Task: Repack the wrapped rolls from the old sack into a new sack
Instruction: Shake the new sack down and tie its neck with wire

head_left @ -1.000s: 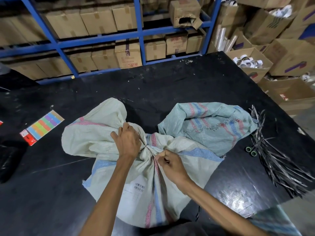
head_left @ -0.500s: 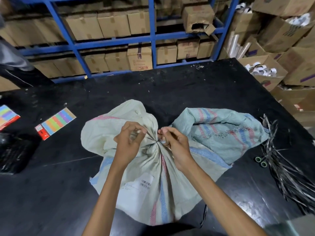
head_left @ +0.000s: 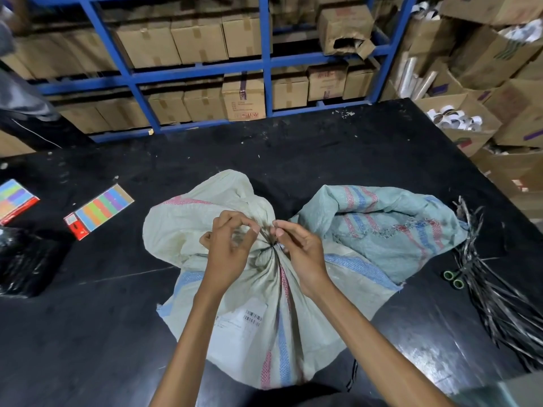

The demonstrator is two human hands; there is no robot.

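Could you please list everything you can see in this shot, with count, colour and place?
Sack: one, cream with red and blue stripes, table centre, neck gathered.
Second sack: one, pale green, striped, right of the first.
Tie: thin, dark, at the gathered neck.
Colour cards: two, striped, table left.
Black bag: one, far left.
Scissors: one, green handles, table right.
Strips: bundle, black, right edge.
Table: one, black.
Shelving: blue, holding brown boxes, behind.
Open boxes: several, brown, right.
Left hand, right hand: pinching at the neck.
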